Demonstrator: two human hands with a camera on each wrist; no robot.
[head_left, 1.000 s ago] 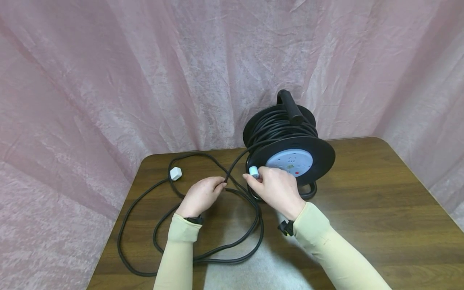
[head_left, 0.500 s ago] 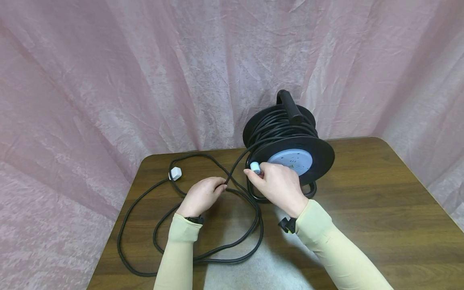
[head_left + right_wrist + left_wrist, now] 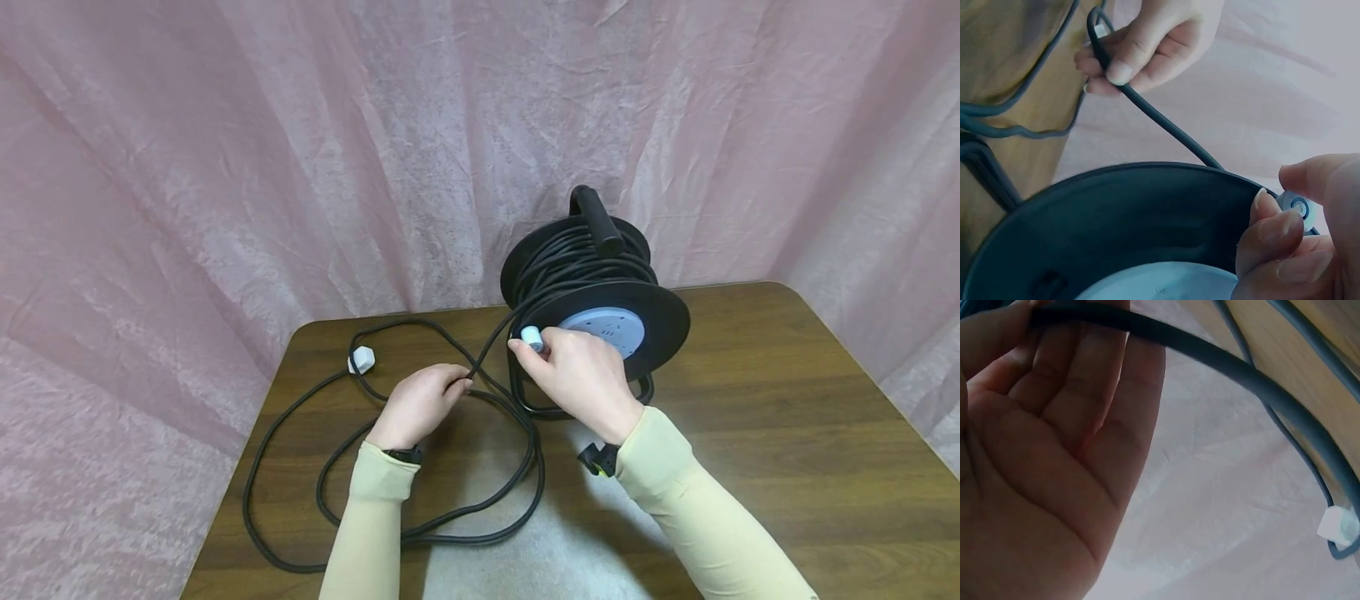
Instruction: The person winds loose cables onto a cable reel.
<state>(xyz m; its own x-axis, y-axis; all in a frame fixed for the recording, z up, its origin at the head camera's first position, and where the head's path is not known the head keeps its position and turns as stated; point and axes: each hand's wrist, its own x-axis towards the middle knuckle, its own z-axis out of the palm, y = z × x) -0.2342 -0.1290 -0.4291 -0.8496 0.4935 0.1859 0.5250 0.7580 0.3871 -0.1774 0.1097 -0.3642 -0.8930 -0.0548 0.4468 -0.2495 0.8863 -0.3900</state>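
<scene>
Finding: an indoor, curtained-off table station; whether it belongs to a home, an office or a workshop cannot be established. Evidence: a pale pink, velvet-like fabric curtain point(image 3: 450, 150) hangs in folds behind the work surface and along both sides, screening the room beyond. The surface is a brown, wood-grain table point(image 3: 787, 400) with rounded rear corners. The black, drum-shaped plastic cable reel point(image 3: 592, 297) standing on it would suit any such premises.
</scene>
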